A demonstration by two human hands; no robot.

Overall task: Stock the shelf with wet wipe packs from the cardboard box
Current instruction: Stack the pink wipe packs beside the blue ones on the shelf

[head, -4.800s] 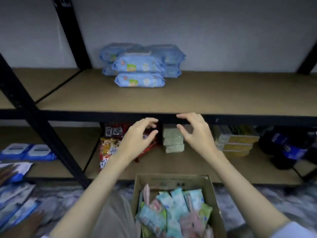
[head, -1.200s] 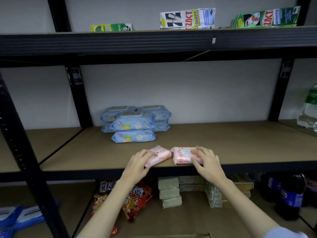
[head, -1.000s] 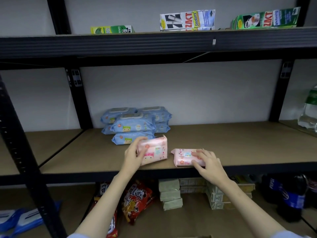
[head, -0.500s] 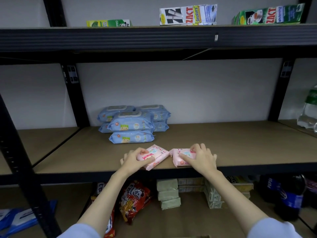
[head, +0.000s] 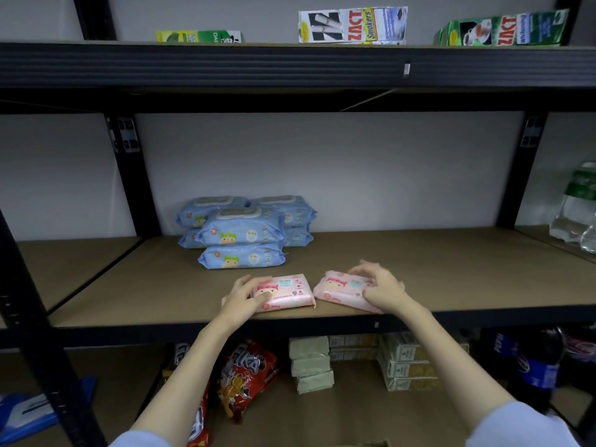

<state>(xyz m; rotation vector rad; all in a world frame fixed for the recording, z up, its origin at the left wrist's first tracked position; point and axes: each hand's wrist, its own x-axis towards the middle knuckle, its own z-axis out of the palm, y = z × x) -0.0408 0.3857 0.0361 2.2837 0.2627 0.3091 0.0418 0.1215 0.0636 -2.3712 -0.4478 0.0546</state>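
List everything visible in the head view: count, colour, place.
pink wipe packs: 2, pink, flat side by side at front edge of the middle shelf
blue wipe packs: about 6, light blue, stacked at back left of the middle shelf
cartons: 3, one yellow-green, one white, one green, on the top shelf
water bottles: clear with green label, far right, count unclear
snack bags: red, lower shelf left, count unclear
wrapped blocks: 3 in a stack, grey-green, lower shelf centre
small boxes: beige, stacked, lower shelf, count unclear
cola bottle: dark with blue label, lower right
left hand: grips the left pink pack
right hand: grips the right pink pack
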